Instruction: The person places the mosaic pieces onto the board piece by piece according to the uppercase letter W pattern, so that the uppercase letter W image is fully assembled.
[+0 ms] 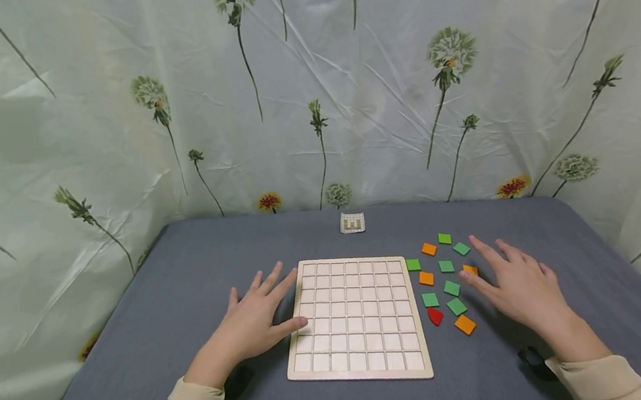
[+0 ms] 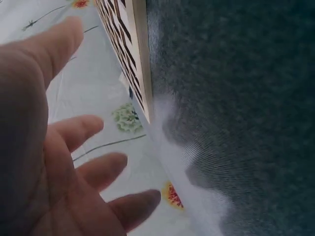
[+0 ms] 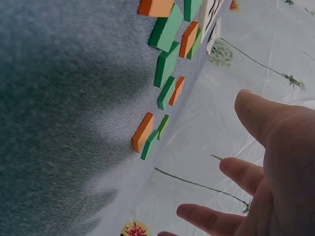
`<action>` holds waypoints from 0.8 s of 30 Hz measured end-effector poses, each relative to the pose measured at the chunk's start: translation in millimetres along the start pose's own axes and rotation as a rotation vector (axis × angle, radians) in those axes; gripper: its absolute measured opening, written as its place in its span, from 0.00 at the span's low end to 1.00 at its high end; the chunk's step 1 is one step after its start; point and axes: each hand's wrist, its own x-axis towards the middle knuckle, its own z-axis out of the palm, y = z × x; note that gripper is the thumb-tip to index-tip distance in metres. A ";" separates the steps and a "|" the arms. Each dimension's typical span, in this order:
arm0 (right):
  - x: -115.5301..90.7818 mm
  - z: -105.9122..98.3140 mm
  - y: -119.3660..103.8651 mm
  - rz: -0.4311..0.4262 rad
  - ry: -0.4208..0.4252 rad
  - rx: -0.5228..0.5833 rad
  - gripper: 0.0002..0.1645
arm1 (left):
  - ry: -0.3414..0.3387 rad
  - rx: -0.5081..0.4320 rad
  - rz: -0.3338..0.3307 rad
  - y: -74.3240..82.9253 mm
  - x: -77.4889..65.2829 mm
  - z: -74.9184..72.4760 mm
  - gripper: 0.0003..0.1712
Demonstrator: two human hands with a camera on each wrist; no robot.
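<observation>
A pale wooden grid board (image 1: 361,377) lies flat on the table, its square cells bare. Over its left edge hovers my left hand (image 1: 257,319), fingers spread and holding nothing; the left wrist view shows the same hand (image 2: 74,172) above the cloth beside the board's side. Right of the board several thin tiles lie scattered: orange ones such as this orange tile (image 1: 465,325), green ones such as this green tile (image 1: 430,300), and a red rounded piece (image 1: 435,316). My right hand (image 1: 520,286), fingers spread with nothing in them, is just right of these tiles and overlaps one orange tile.
Behind the board lies a small card (image 1: 352,223) with a printed grid pattern. A grey cloth (image 1: 136,353) covers the table. At its far and side edges hangs a pale curtain (image 1: 295,84) printed with dandelions.
</observation>
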 end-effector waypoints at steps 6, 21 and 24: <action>10.9 -5.4 6.1 -0.061 -0.032 0.075 0.45 | -0.085 -0.112 0.073 -9.5 -6.5 2.7 0.54; 64.6 -3.9 38.7 -0.054 -0.108 0.250 0.34 | -0.189 -0.230 0.186 -24.9 -27.8 8.4 0.59; 74.2 -2.3 41.9 -0.060 -0.122 0.256 0.33 | -0.197 -0.249 0.194 -26.2 -30.8 9.1 0.61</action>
